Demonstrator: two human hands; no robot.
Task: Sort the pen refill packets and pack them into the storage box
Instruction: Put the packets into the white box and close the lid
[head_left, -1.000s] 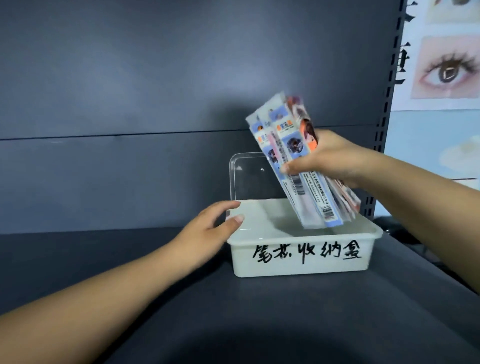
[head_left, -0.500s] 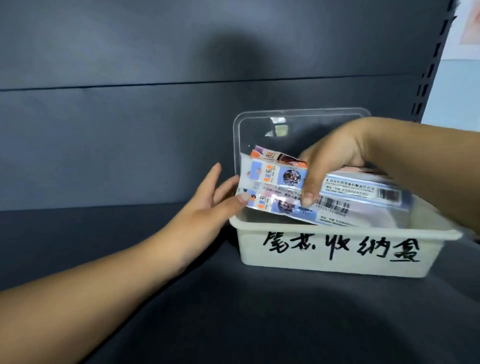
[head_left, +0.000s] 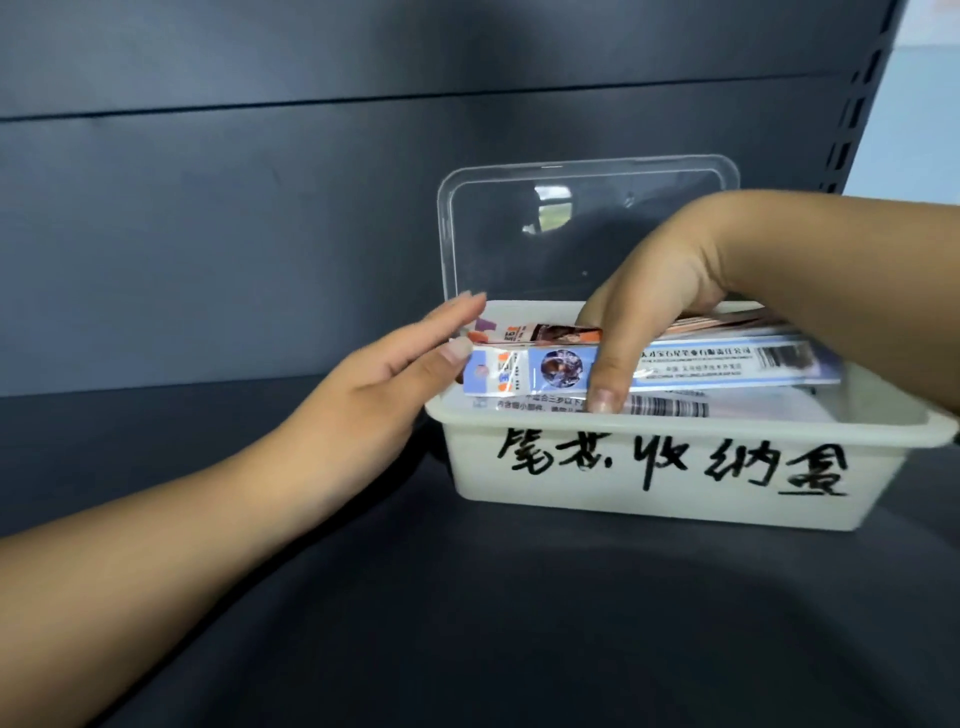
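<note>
A white storage box (head_left: 675, 499) with black handwritten characters on its front stands on the dark shelf. Its clear lid (head_left: 587, 223) is propped upright behind it. A bundle of pen refill packets (head_left: 701, 361), blue and orange with barcodes, lies lengthwise in the box, its left end over the rim. My right hand (head_left: 654, 312) reaches down from the right and grips the bundle, thumb on the near side. My left hand (head_left: 395, 374) is flat and open, its fingertips touching the bundle's left end at the box's left edge.
The dark shelf surface (head_left: 467, 623) spreads in front and to the left. A dark back panel (head_left: 234, 208) rises behind the box. A perforated upright post (head_left: 852, 104) stands at the far right.
My right hand brought the upright bundle down and laid it flat in the box. My left hand moved from the box's rim to the packets' left end.
</note>
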